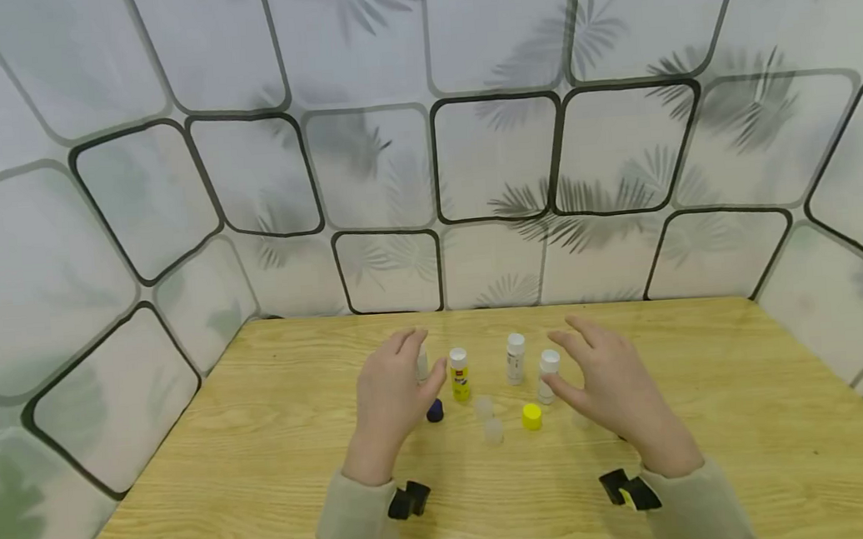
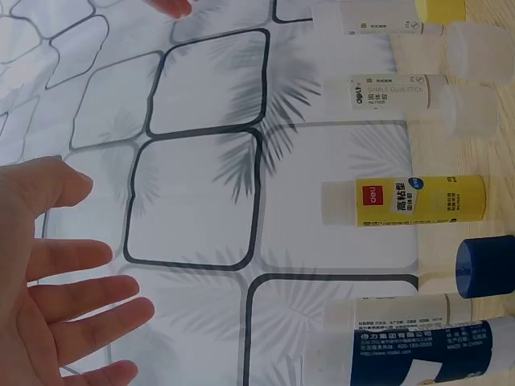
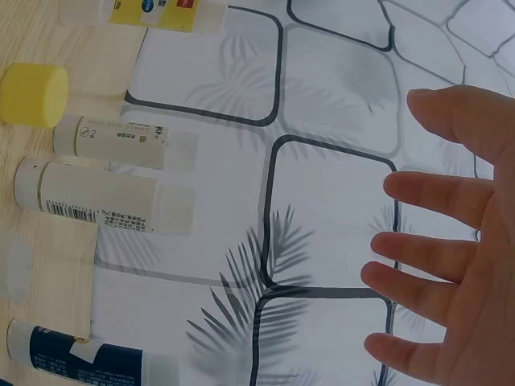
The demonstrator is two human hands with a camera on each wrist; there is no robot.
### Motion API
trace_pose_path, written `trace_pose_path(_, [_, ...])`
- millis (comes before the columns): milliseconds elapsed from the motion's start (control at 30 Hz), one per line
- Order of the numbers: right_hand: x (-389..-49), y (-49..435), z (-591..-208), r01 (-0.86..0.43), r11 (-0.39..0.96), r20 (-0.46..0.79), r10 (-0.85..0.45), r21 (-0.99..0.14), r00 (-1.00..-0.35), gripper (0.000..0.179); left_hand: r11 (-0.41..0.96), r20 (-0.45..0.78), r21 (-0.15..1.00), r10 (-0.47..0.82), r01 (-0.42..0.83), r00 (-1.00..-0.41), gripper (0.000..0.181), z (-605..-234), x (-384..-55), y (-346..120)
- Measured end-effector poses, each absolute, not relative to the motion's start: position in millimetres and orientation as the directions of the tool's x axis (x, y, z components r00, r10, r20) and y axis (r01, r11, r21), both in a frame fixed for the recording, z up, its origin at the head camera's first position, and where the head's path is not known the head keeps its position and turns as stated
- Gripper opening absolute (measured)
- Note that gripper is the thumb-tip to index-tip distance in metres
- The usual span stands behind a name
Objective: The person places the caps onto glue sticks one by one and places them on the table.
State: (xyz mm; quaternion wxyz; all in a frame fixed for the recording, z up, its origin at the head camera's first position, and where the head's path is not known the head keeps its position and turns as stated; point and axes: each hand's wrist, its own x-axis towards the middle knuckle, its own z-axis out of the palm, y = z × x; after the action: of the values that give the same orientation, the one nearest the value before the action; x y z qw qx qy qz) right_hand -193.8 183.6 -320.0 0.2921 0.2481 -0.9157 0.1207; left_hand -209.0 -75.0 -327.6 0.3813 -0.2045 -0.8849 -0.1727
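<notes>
My left hand (image 1: 391, 389) hovers over the table with fingers spread, holding nothing. A yellow glue stick (image 1: 460, 376) stands uncapped just right of it, and a navy cap (image 1: 435, 410) lies by the thumb. In the left wrist view a blue glue stick (image 2: 418, 354) stands beside a white one (image 2: 386, 310); my left hand mostly hides these from the head. My right hand (image 1: 612, 378) is likewise raised, fingers apart, grasping nothing. Nearest it is a white glue stick (image 1: 550, 386), with another white glue stick (image 1: 516, 364) further left. Another blue glue stick (image 3: 84, 354) shows in the right wrist view.
Between the hands lie a yellow cap (image 1: 532, 417) and two translucent caps, one (image 1: 484, 406) behind the other (image 1: 493, 430). Another pale cap (image 3: 14, 265) shows in the right wrist view. A patterned curtain (image 1: 491, 157) encloses the wooden table (image 1: 229, 484) at the back and sides.
</notes>
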Motion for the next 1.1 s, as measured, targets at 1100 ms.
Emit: trace_pose_path(1100, [-178.7, 231.0, -329.5, -0.451, 0.889, 0.652, -0.297, -0.077, -0.697, 0.025, 0.81, 0.756, 0.152, 0.274, 0.566, -0.595, 0.018, -327.9, -210.8, -42.6])
